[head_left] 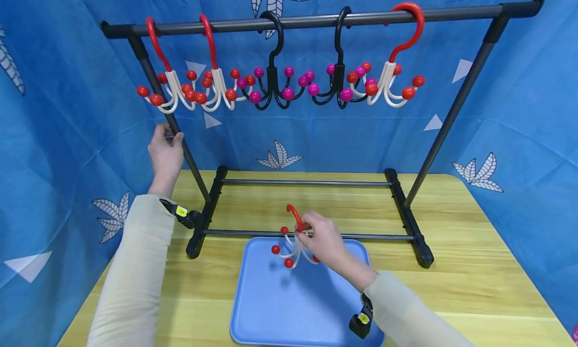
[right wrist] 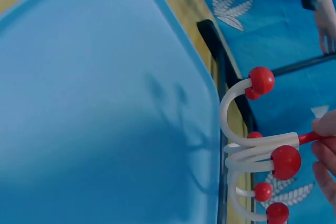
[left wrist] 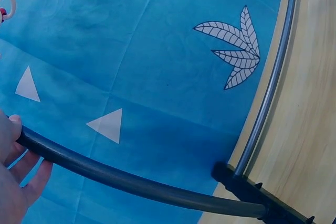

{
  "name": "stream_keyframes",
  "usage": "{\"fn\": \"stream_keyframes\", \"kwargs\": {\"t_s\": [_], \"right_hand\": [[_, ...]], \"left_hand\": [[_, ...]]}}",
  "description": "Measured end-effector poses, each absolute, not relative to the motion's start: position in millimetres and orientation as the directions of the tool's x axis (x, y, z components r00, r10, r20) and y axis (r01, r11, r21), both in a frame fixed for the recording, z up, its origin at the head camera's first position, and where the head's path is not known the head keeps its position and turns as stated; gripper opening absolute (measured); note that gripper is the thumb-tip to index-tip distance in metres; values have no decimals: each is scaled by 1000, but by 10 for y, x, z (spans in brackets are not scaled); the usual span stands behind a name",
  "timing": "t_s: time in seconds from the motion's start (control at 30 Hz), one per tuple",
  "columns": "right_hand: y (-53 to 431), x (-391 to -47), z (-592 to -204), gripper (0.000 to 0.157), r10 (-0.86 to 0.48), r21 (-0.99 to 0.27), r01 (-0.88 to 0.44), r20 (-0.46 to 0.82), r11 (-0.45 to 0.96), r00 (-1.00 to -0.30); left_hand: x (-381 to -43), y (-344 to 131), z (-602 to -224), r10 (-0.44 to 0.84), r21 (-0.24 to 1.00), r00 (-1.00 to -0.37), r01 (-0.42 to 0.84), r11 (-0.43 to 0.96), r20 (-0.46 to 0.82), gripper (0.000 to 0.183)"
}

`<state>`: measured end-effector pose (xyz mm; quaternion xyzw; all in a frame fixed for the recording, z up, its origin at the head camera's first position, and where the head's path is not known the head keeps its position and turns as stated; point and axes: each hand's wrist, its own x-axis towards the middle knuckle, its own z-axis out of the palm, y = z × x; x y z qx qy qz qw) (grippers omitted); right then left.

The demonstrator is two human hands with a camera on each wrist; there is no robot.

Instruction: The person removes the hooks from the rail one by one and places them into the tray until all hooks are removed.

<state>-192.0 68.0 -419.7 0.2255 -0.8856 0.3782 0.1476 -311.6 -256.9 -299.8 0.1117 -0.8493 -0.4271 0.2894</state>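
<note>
Red-and-white hanger hangs nearly upright over the blue tray, hook above and prongs below the grip of the right hand, pinched on its stem, while the left hand, farther off, clasps the post.

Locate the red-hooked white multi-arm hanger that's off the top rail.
Head view, lower middle: the red-hooked white multi-arm hanger is held in the right hand, near the far edge of the blue tray and the lower front crossbar.
</note>
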Motion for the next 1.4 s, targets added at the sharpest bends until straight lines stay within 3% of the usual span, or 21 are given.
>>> {"fn": "stream_keyframes", "kwargs": {"t_s": [0.43,1.4], "right_hand": [[361,-1874,-4418,19,-365,-584,-568,437,580,-822],[-74,-1820,-4612,17,-344,-538,-606,513,586,-787]], "left_hand": [[-3116,-2563,-3008,-432,787,-806,66,613,404,32],[-3122,-2548,-3036,-423,785,-805,84,614,417,30]]}}
